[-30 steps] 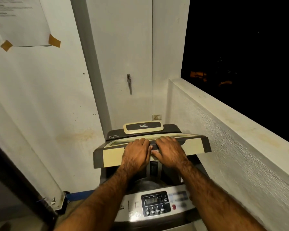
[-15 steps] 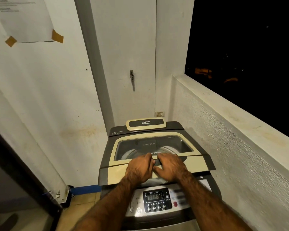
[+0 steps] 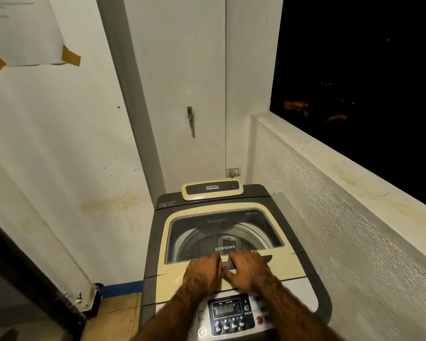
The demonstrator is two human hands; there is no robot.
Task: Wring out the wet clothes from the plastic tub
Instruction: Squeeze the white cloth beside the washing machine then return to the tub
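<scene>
No plastic tub or wet clothes show in this view. A top-loading washing machine (image 3: 231, 242) stands in front of me in the corner. Its cream lid (image 3: 288, 264) with a glass window lies flat and closed. My left hand (image 3: 203, 274) and my right hand (image 3: 250, 269) rest side by side on the front of the lid, fingers laid over the dark lid handle (image 3: 228, 265). Neither hand holds anything else. Through the window I see the drum, but its contents cannot be made out.
The machine's control panel (image 3: 231, 313) with a lit display sits just below my wrists. White walls close in on the left and behind, a low parapet wall (image 3: 342, 193) runs along the right, and a dark door frame (image 3: 35, 279) stands at lower left.
The lid was folded up a second ago; both hands have pushed it forward and down until it lies flat on the machine. My view has shifted closer and lower.
</scene>
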